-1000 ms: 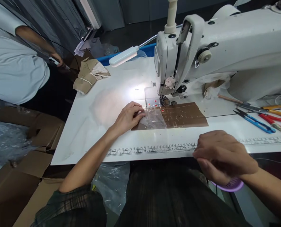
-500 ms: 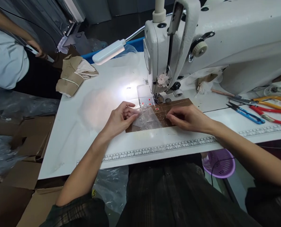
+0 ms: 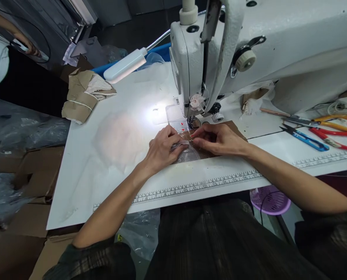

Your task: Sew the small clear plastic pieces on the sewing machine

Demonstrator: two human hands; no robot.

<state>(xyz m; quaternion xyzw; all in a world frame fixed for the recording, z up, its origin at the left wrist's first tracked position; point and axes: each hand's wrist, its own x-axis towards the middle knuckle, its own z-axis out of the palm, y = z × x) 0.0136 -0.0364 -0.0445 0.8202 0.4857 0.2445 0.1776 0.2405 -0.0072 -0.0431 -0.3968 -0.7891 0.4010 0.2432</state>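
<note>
My left hand (image 3: 164, 149) pinches the edge of a piece of sheer white fabric (image 3: 190, 155) in front of the sewing machine (image 3: 181, 64). The fabric lies over a flat brown strip (image 3: 233, 126) on the table. Above the strip, my right hand (image 3: 221, 139) has thumb and forefinger drawn nearly together close to the needle. What they hold, if anything, is too small to make out. Small red marks (image 3: 182, 126) show on the plate beside the needle, just beyond my left fingertips.
A white lamp (image 3: 125, 66) lights the white table (image 3: 83, 175). To the right lie blue thread snips (image 3: 306, 139) and red-handled scissors (image 3: 333, 138). A tied brown paper bundle (image 3: 80, 95) rests at the back left. Another person's hand (image 3: 29, 44) shows beyond it.
My left hand has moved right, toward the needle, and now folds up the fabric's edge. My right hand has shifted left, close to it. The view has tilted slightly.
</note>
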